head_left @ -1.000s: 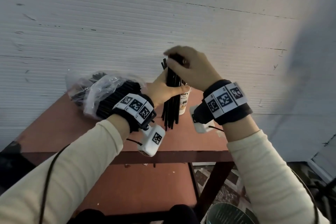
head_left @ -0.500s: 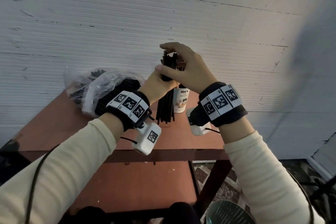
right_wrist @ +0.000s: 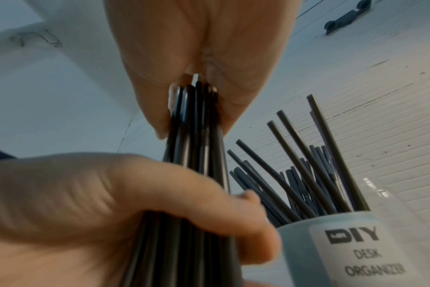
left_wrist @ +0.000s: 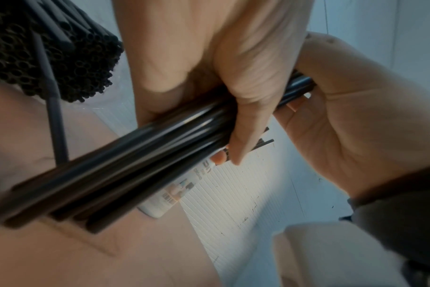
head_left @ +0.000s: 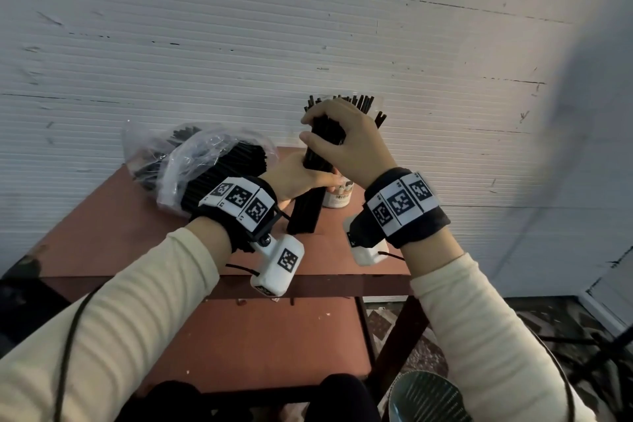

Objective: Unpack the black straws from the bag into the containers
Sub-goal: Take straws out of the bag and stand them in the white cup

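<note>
A bundle of black straws (head_left: 310, 205) stands upright above the brown table (head_left: 130, 229), held by both hands. My left hand (head_left: 301, 178) grips its middle, thumb wrapped across the front (right_wrist: 184, 203). My right hand (head_left: 339, 144) grips the bundle's top end (right_wrist: 197, 108). Just behind stands a white container (head_left: 337, 193) labelled "DIY DESK ORGANIZER" (right_wrist: 356, 252), with several black straws (head_left: 356, 103) fanning out of it. A clear plastic bag (head_left: 191, 164) full of black straws (left_wrist: 56, 58) lies on the table's left.
A ribbed white wall (head_left: 308, 44) rises directly behind the table. A lower brown shelf (head_left: 267, 343) lies under the tabletop. A round metal object (head_left: 428, 397) sits on the floor at the lower right.
My right hand has slid down from the straw tips onto the bundle's upper part. Both hands and the bundle have shifted slightly, still next to the container.
</note>
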The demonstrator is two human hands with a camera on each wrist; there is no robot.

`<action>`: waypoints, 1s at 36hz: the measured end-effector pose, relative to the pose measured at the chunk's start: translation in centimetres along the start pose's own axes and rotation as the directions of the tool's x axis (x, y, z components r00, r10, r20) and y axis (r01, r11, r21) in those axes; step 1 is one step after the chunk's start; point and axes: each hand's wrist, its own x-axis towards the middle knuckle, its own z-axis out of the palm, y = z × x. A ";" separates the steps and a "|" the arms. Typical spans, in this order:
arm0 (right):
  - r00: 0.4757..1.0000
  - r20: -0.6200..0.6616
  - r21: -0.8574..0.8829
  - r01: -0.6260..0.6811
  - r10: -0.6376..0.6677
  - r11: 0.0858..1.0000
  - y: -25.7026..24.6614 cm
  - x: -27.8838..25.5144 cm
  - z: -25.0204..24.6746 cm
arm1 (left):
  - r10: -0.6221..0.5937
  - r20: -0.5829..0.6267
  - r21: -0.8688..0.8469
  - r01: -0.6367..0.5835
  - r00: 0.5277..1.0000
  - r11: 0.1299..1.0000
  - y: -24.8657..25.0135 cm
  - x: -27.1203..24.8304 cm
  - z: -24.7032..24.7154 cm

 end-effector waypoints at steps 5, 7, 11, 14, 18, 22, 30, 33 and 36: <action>1.000 -0.010 0.008 0.003 -0.003 1.000 -0.1 -0.3 0.3 | -0.081 0.015 0.076 0.079 0.997 0.994 -1.7 0.6 -0.1; 1.000 -0.021 0.012 0.011 -0.011 1.000 -0.2 -0.3 0.3 | -0.079 0.030 0.095 0.076 0.996 0.993 -1.8 0.3 -0.1; 1.000 -0.011 0.014 0.022 -0.022 1.000 -0.4 -0.4 0.3 | 0.003 0.013 0.080 -0.004 1.000 0.997 -1.4 -0.5 0.2; 1.000 -0.021 -0.005 0.011 -0.011 1.000 -0.6 -0.4 -0.4 | -0.006 -0.042 0.154 0.013 0.999 0.988 -1.1 -0.9 0.2; 0.997 -0.027 0.004 -0.067 0.067 0.998 -1.1 -0.5 -2.1 | -0.001 -0.023 0.184 0.005 1.000 0.983 -0.3 -1.4 0.1; 0.987 0.082 -0.065 -0.133 0.138 0.989 -1.6 -1.0 -3.1 | 0.027 0.091 0.215 -0.046 0.995 0.976 1.3 -2.6 0.4; 0.915 0.369 0.084 -0.210 0.165 0.974 -1.5 -1.5 -2.8 | 0.057 0.157 0.256 -0.096 0.986 0.962 2.1 -2.6 0.8; 0.946 0.268 0.106 -0.219 0.184 0.970 -0.9 -1.1 -2.9 | 0.055 0.101 0.175 -0.072 0.993 0.982 1.9 -2.1 1.5; 0.973 0.144 0.157 -0.202 0.180 0.967 -0.2 -0.1 -3.9 | 0.046 -0.056 0.162 -0.037 0.997 0.986 2.0 -1.4 1.8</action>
